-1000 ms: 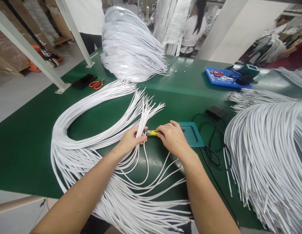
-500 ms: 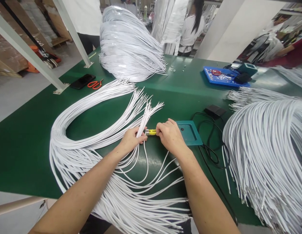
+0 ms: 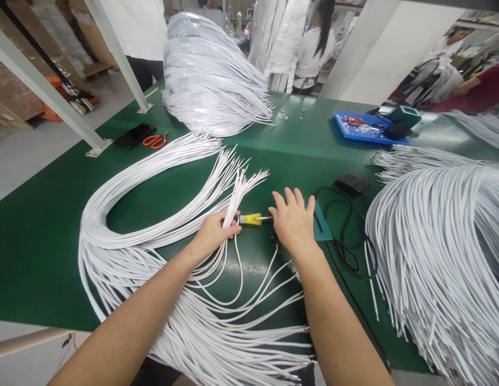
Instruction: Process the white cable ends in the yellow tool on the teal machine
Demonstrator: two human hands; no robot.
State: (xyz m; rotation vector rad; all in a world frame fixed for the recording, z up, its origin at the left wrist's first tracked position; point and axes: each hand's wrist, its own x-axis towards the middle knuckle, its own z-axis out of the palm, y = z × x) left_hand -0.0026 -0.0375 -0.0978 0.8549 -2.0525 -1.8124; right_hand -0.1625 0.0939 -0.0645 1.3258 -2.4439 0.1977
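My left hand (image 3: 214,231) is closed around several white cables (image 3: 234,199), whose ends fan out above its fingers. Just right of its fingertips is a yellow-handled tool (image 3: 252,219) with a thin metal shaft; its left end is by the fingers, and I cannot tell whether they grip it. My right hand (image 3: 292,219) has its fingers spread, palm down, over the shaft's right end and a teal tray (image 3: 324,226). Most of that tray is hidden. Below my hands, loose white cables (image 3: 233,332) spread across the green table (image 3: 44,252).
A big white cable coil (image 3: 213,75) lies at the back, another cable bundle (image 3: 430,236) at right. Also here are a blue tray (image 3: 346,133) of small parts, a black cord (image 3: 348,252), orange-handled scissors (image 3: 154,141) and a phone (image 3: 134,135). People stand beyond the table.
My right hand has let go of the yellow handle, opened its fingers and shifted slightly right. A metal shaft now shows beside the handle. My left hand has stayed nearly still with the cables.
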